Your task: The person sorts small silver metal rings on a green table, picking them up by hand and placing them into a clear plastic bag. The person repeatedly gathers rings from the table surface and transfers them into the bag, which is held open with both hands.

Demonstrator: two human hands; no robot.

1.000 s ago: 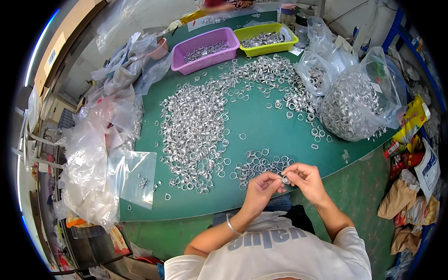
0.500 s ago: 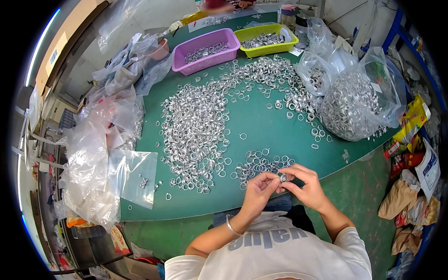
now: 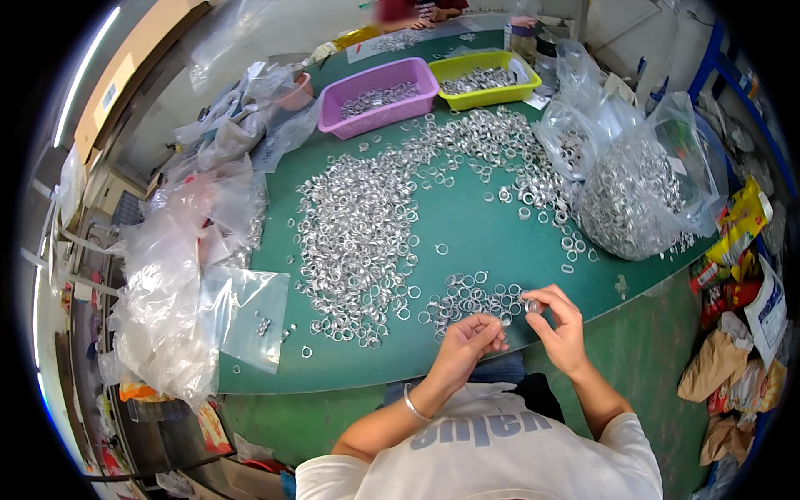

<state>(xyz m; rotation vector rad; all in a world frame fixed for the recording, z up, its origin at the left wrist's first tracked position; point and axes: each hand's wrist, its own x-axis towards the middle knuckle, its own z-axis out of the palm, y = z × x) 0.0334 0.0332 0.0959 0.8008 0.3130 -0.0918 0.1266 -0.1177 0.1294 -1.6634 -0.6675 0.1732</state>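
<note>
Near the table's front edge, my right hand (image 3: 562, 332) pinches a small silver metal ring (image 3: 532, 307) between thumb and fingertips. To its left, my left hand (image 3: 467, 343) is closed, thumb pressed against the curled fingers; whatever it grips is too small to make out. A gap separates the two hands. Just beyond them lies a small spread of silver rings (image 3: 463, 298) on the green table (image 3: 475, 221). Left of that, a large heap of similar rings (image 3: 354, 242) covers the table, linked to another band of rings (image 3: 487, 133) farther back.
A purple basin (image 3: 333, 119) and a yellow-green basin (image 3: 467, 98), both holding metal parts, stand at the back. At right sits a bulging clear bag of rings (image 3: 629, 192). Plastic bags (image 3: 162, 308) crowd the left edge. Across the table, another person's hand (image 3: 417, 23) shows near scattered parts.
My hands were together at one ring and are now apart. The right hand has moved right and slightly up with a ring. The whole view has shifted slightly.
</note>
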